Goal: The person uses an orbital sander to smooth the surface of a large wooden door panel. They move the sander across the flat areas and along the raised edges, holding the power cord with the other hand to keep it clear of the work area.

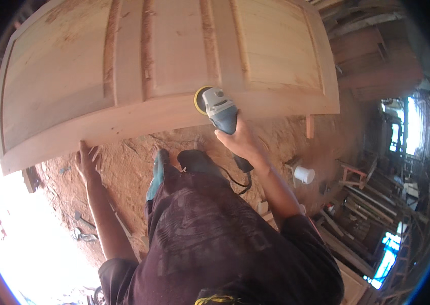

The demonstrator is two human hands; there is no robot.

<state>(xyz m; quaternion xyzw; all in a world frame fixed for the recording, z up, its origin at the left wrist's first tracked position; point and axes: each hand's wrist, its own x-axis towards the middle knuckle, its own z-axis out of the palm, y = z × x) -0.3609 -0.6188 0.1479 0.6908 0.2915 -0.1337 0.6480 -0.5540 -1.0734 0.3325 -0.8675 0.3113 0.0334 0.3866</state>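
Note:
A wooden panelled door (174,104) lies flat across the upper part of the head view, with sawdust along its panel grooves. My right hand (244,140) is wrapped round the blue-grey body of an angle grinder (220,109). Its yellow-rimmed disc (200,100) rests on or just over the door's near rail; I cannot tell which. From the grinder's rear a black cord runs down past my shirt. My left hand (87,157) is at the door's near edge further left, fingers stretched out and touching the edge, holding nothing.
Sawdust-covered ground (128,168) lies under the door. To the right are a white bucket (304,175), a small wooden stool (352,175) and stacked boards (347,239). A hammer-like tool (84,219) is on the ground at left. Bright daylight comes in there.

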